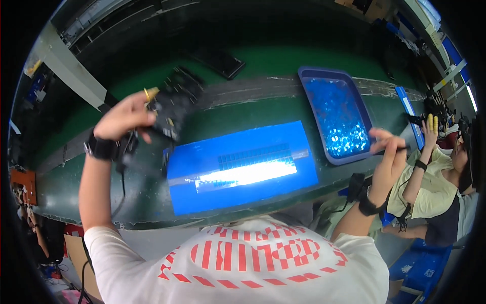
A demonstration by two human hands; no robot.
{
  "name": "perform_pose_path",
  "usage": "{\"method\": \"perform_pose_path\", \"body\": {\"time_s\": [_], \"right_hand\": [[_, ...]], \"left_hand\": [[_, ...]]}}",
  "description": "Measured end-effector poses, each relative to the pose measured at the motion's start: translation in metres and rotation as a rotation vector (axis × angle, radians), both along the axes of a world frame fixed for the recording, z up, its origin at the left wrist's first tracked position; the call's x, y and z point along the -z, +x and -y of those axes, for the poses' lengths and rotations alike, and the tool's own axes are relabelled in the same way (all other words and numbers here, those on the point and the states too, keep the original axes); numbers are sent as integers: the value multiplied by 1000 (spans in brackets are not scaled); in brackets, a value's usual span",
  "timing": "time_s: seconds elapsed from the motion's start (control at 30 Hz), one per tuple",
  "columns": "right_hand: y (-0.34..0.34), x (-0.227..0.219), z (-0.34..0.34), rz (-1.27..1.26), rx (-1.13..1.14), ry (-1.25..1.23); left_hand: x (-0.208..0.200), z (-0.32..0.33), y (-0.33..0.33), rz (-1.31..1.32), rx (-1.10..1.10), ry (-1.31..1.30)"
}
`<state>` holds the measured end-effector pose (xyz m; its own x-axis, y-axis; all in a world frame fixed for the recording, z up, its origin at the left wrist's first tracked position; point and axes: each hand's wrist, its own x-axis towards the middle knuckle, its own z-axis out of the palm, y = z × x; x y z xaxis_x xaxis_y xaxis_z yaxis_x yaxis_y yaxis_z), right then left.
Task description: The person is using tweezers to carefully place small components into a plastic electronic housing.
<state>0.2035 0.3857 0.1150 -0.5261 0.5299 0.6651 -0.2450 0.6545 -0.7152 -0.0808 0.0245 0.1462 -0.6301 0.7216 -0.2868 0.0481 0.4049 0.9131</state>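
Observation:
At the left, my left hand (126, 117) is raised over the bench, a yellow finger cot (151, 93) on one fingertip. Its fingers are apart, beside a heap of black parts (174, 109); I make out nothing held. My right hand (389, 154) is at the near right corner of a purple-blue tray (318, 133). Its fingers are drawn together, and whatever is between them is too small to make out. Small shiny blue pieces (347, 139) lie in the tray. Between my hands is a blue board (185, 200) bearing a gridded sheet (253, 158), partly lost in glare.
Green bench top (243, 112) surrounds the board. A flat black case (218, 63) lies beyond the black parts. Farther right, a blue-and-white strip (410, 116) lies near a co-worker (430, 175) with yellow finger cots. A grey post (73, 68) stands at far left.

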Motion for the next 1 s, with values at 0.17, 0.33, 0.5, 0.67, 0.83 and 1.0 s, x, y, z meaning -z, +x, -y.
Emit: {"method": "perform_pose_path", "body": {"time_s": [0.17,0.33,0.5,0.67,0.83,1.0], "right_hand": [[-15,-49,53,-160,-1540,402],[-1,-74,100,-417,-1795,119],[3,-59,79,-7,-2116,-299],[-14,-58,87,-261,-2011,296],[-4,-43,100,-147,-2087,52],[-22,-65,110,-344,-2096,68]], "left_hand": [[-4,-18,-117,-877,-205,-838],[76,10,-233,-1056,-407,-1219],[47,-108,-146,-1198,-392,-1310],[72,-107,-150,-1594,43,-782],[96,-121,-155,-1536,-18,-807],[88,-109,-153,-1546,-10,-673]]}}
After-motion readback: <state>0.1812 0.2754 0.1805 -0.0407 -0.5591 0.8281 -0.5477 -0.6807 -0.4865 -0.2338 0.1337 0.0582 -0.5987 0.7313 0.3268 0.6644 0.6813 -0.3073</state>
